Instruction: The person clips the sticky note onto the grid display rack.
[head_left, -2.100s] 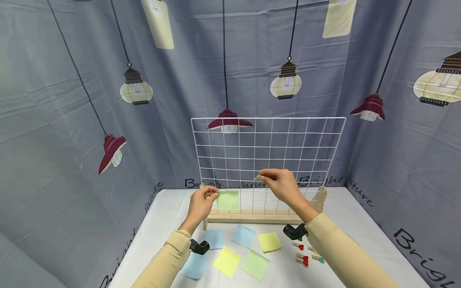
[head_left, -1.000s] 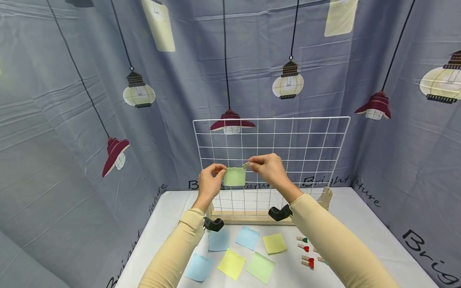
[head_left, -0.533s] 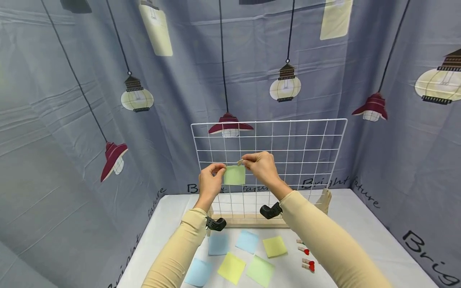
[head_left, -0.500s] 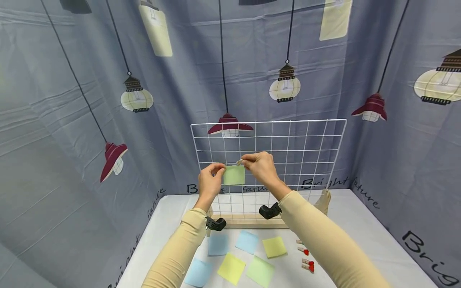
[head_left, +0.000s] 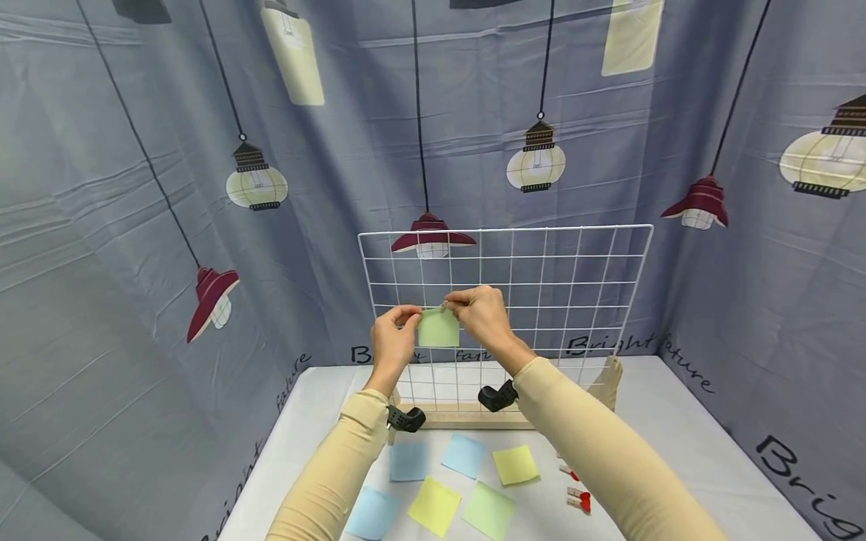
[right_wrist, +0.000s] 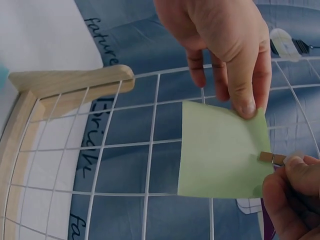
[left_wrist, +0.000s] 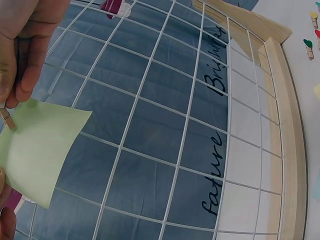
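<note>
In the head view a pale green paper note is held up against the white wire grid. My left hand pinches its upper left corner between thumb and fingers. My right hand pinches a small wooden clothespin at the note's top edge. The clothespin's tip overlaps the front of the paper in the right wrist view. In the left wrist view the right hand comes in from the top, with the clothespin below its fingertips. Its decorated end is mostly hidden by the fingers.
The grid stands in a wooden base on a white table. In front lie blue notes, yellow notes and another green note. Clothespins with red hearts lie at right, partly behind the right sleeve. A printed curtain surrounds the table.
Both hands have risen and drawn together, lifting the green note from low on the grid to mid-height. The right hand has moved left, bringing the clothespin to the note's top edge.
</note>
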A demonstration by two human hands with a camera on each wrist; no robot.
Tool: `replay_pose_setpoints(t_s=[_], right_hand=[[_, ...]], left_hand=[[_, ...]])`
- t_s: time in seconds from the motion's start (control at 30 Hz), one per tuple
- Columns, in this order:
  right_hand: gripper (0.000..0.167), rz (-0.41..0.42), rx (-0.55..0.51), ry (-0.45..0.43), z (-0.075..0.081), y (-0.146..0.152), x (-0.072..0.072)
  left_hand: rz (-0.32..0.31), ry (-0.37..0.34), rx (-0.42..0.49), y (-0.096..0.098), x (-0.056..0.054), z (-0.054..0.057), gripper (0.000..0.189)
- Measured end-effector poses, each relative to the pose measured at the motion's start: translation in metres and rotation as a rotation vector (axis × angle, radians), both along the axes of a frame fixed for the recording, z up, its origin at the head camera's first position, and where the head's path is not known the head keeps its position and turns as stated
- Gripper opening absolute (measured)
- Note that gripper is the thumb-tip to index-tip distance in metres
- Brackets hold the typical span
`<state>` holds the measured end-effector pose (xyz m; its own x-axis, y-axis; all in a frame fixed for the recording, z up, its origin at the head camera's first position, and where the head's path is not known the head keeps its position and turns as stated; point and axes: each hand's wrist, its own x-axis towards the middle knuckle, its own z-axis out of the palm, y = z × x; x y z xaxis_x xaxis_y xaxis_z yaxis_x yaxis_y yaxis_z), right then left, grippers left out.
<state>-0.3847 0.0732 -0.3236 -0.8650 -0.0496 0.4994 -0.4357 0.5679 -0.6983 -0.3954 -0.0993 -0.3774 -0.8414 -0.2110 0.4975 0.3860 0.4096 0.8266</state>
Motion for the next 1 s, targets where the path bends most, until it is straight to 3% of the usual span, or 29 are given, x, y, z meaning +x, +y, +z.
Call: replay_pose_setpoints(t_s=[0.23,0.47,1.0], right_hand=[[0.017,-0.028,0.090,0.044,0.007,-0.006,0.001],[0.019,-0.066,0.124,0.023,0.006,-0.009,0.001],[0.025,-0.027,0.044,0.091,-0.005,0.001,0.008]], left_hand=[[0.008,-0.003,0.018,0.001,0.001,0.001,0.008],[0.018,0.006,0.028,0.003,0.002,-0.002,0.007],[-0.030,0.069,0.074,-0.006,0.005,-0.012,0.012]])
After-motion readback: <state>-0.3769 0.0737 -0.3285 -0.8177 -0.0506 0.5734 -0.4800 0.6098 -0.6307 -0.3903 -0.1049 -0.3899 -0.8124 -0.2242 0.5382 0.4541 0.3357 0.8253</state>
